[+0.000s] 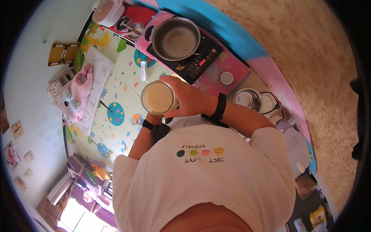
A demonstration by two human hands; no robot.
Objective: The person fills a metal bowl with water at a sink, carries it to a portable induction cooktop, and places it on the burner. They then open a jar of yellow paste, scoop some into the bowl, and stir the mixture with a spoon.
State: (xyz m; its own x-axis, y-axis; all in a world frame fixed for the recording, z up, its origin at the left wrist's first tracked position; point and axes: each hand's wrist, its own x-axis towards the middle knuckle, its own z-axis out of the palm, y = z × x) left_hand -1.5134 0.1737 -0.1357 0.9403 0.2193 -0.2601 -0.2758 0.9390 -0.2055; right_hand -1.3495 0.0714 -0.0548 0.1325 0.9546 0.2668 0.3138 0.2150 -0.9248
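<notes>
A glass jar with pale yellowish contents is in front of my chest, its round mouth facing up. My right hand curves around the jar's right side, with the thumb near the lower rim. Below the jar, my left hand meets it from underneath; its fingers are mostly hidden behind the glass. Beyond my hands, a wide steel pan sits on a black induction cooktop whose red display is lit. A small white round lid lies on the pink cloth to the right.
A steel bowl stands right of the cloth near a black cord. Small bowls with utensils and a white-and-pink appliance are at the far left. A patterned play mat covers the floor, holding a white packet and a pink plush toy.
</notes>
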